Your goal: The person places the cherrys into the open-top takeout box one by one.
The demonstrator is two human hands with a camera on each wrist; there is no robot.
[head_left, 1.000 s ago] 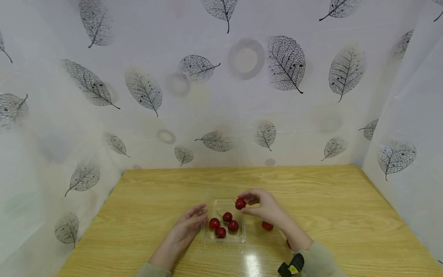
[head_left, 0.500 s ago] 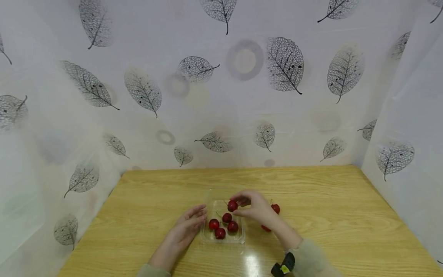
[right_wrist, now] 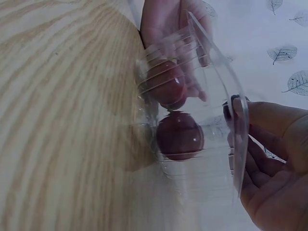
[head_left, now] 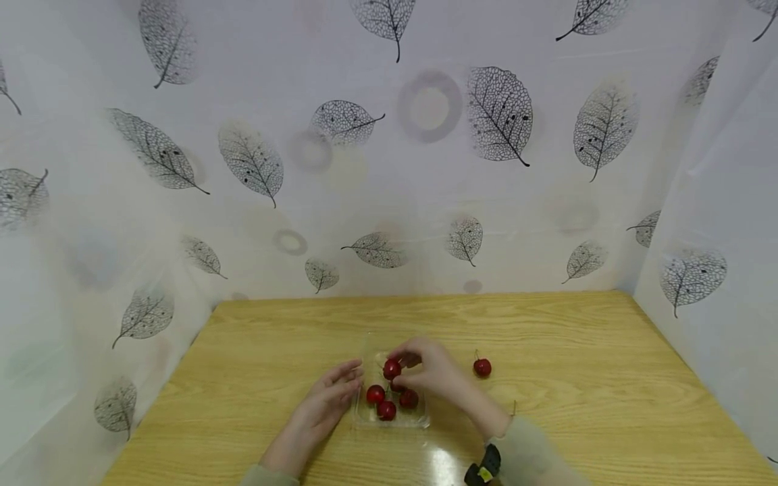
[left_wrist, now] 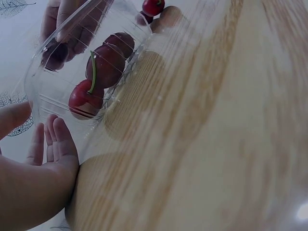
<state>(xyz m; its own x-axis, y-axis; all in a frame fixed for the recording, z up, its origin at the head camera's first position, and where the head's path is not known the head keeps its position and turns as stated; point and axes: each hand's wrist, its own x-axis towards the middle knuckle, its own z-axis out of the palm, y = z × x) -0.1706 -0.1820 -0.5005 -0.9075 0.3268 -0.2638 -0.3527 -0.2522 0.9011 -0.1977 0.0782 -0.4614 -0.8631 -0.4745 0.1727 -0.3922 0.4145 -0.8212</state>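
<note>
A see-through plastic box (head_left: 419,422) stands on the table with several dark red cherries in it, among them a cherry (head_left: 386,410) near its front wall. My right hand (head_left: 431,374) reaches over the box and pinches a cherry (head_left: 392,368) between thumb and fingers, above the others. In the right wrist view the box wall partly hides that held cherry. At the box's left side my left hand (head_left: 328,401) rests with relaxed fingers, fingertips right at the wall. Through the clear side in the left wrist view shows a cherry with a green stem (left_wrist: 86,98).
On the wooden table (head_left: 273,337), right of the box, lies a loose cherry (head_left: 482,367) with its stem up. A stem tip (head_left: 514,408) shows beside the right forearm. A leaf-patterned sheet (head_left: 389,169) hangs behind the table and along both sides.
My right hand has carried its cherry leftward and slightly down, from the box's right side to over its middle. The loose cherry at right has come into sight. The left hand stays put.
</note>
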